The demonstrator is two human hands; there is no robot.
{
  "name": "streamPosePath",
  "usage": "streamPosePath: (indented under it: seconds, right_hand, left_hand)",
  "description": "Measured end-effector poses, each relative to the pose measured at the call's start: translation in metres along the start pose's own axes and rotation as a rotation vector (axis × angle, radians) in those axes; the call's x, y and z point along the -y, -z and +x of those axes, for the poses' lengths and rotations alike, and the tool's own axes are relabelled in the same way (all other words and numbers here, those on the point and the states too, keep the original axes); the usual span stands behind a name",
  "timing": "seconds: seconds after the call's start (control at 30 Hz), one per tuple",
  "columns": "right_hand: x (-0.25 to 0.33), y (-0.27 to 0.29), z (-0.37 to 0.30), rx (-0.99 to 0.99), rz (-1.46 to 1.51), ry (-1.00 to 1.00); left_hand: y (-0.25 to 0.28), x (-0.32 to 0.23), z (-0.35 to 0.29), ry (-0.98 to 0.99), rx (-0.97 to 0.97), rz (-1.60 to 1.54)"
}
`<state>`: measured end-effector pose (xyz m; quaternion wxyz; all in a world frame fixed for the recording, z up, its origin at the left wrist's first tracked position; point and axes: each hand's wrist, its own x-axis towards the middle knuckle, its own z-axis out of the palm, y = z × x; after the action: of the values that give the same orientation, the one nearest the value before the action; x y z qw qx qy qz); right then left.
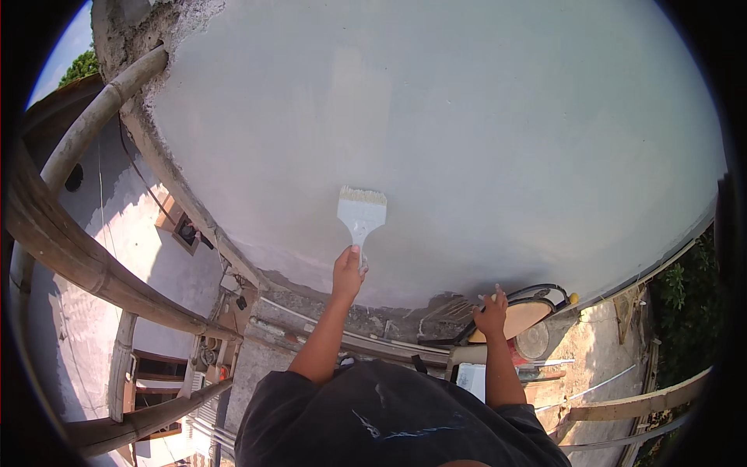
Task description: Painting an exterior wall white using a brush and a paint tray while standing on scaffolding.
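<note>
"What have you got in your fingers?"

"My left hand (pixel 348 274) is closed round the handle of a wide, pale brush (pixel 362 216). It's up in front of the grey wall (pixel 459 148), bristles pointing upward; whether they touch the plaster I can't tell."

"And the other hand?"

"My right hand (pixel 490 315) is lower, fingers bent, at the left edge of a rounded tan panel (pixel 515 320) with a dark frame. I can't tell whether they grip it or only rest there."

"What's in the way over there?"

"That panel sits between my right side and the foot of the wall. On my left, a thick bamboo pole (pixel 101 265) slants across the neighbouring building (pixel 171 268), and another pole (pixel 109 111) runs up to the wall's rough edge. A wooden beam (pixel 638 402) crosses low on my right."

"Anything closer?"

"A whitish container (pixel 471 379) beside my right forearm, partly hidden by my dark shirt (pixel 389 424). Leaves (pixel 691 300) crowd the far right."
</note>
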<state>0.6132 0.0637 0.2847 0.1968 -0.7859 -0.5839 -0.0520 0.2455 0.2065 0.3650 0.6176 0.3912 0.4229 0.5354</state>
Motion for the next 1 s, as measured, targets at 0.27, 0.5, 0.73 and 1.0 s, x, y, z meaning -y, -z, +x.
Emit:
streamPosePath:
  seconds: [0.27,0.5,0.73,1.0]
  right_hand:
    - [0.002,-0.002,0.0,-0.005,0.007,-0.006]
    - [0.005,0.0,0.001,0.022,0.005,-0.053]
    - [0.002,-0.008,-0.001,-0.014,0.037,-0.061]
    - [0.01,-0.003,0.004,-0.02,-0.002,-0.06]
  left_hand:
    - [0.037,0.12,0.02,-0.03,-0.134,0.365]
    - [0.055,0.119,0.004,0.419,-0.07,0.36]
    - [0.019,0.024,-0.011,0.34,-0.023,0.177]
    - [0.051,0.054,0.03,-0.173,-0.094,0.192]
